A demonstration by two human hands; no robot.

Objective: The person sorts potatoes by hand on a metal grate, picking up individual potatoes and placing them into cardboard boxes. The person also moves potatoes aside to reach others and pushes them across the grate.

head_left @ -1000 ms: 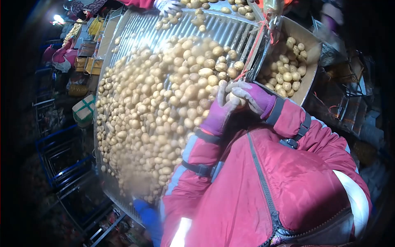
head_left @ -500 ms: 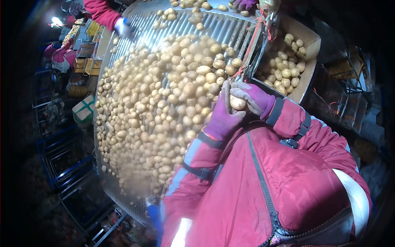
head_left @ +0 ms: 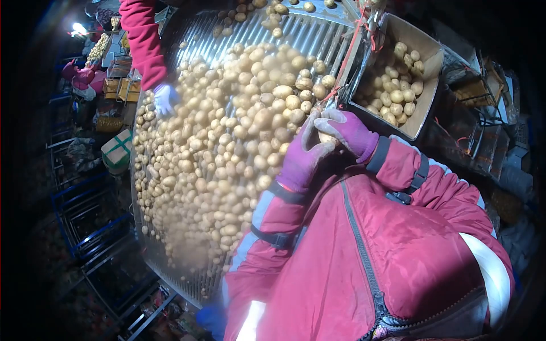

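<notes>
While a box with green straps (head_left: 118, 152) sits beyond the bed at far left, a co-worker's pale-gloved hand (head_left: 166, 100), in a red sleeve (head_left: 145, 51), is over the left side of the ribbed metal bed (head_left: 307, 37). Its fingers look loosely extended; I cannot tell whether they have hold of anything. Loose potatoes (head_left: 196, 165) cover most of the bed; being round and crowded, some could roll over the edge after a careless sweep.

Further right, the wearer's left hand (head_left: 301, 156), gloved in purple and grey, is half curled, thumb and fingers around 1 potato (head_left: 326, 138). That potato sits between the 2 hands, largely covered. The right hand (head_left: 352, 135) bends over it from the other side, fingers closed against it. Bulky glove tips on a rounded skin could let it slip toward the jacket (head_left: 318, 267) if both grips loosened together.

Just beyond the hands runs a red cord (head_left: 343, 65), where a finger might snag. Rightmost, a carton (head_left: 432, 63) holds more potatoes; hard drops into it could bruise them.
</notes>
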